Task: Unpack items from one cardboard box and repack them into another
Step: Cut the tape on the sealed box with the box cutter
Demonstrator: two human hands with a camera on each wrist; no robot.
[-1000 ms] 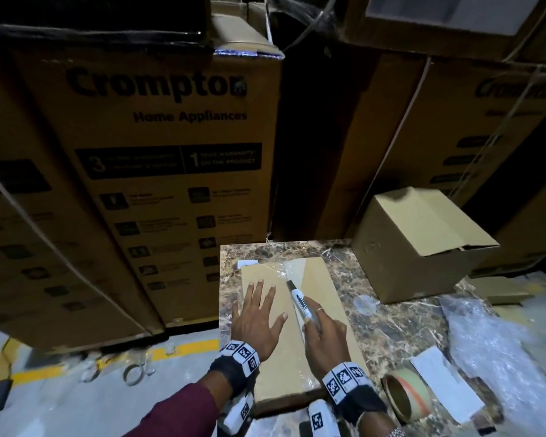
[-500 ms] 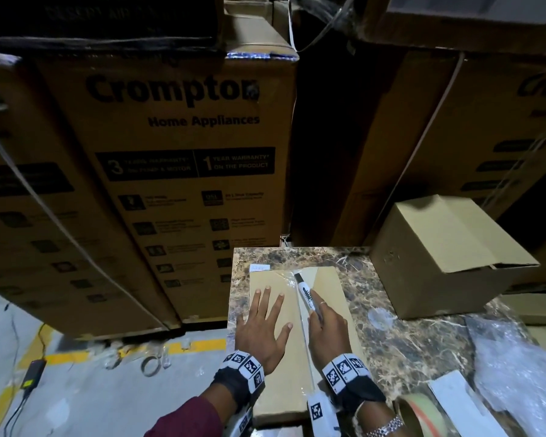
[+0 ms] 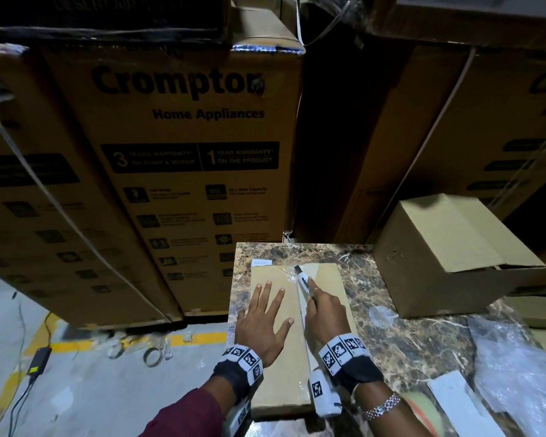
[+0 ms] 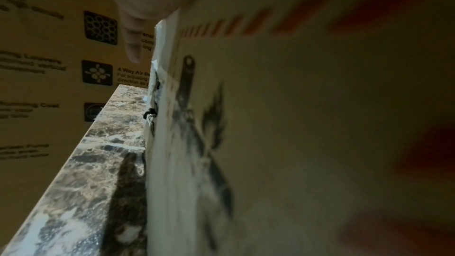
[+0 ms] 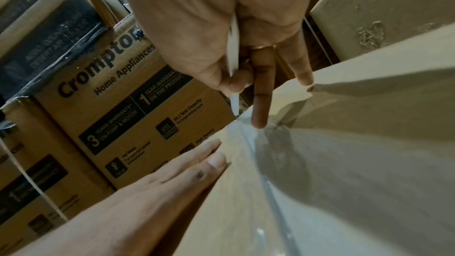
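Observation:
A flat, closed cardboard box lies on the marble table, sealed with clear tape along its middle seam. My left hand presses flat on the left half, fingers spread. My right hand grips a white box cutter, index finger laid along it, with the tip on the seam near the box's far edge. The right wrist view shows the cutter between my thumb and fingers above the taped seam, and my left hand beside it. A second, taller cardboard box stands at the right with loose top flaps.
Tall printed appliance cartons wall off the far side and the left. On the table's near right lie a tape roll, a white sheet and crumpled clear plastic. Grey floor with a yellow line lies to the left.
My right hand has slid the cutter along the seam away from me, toward the box's far edge. The left hand has stayed flat on the box.

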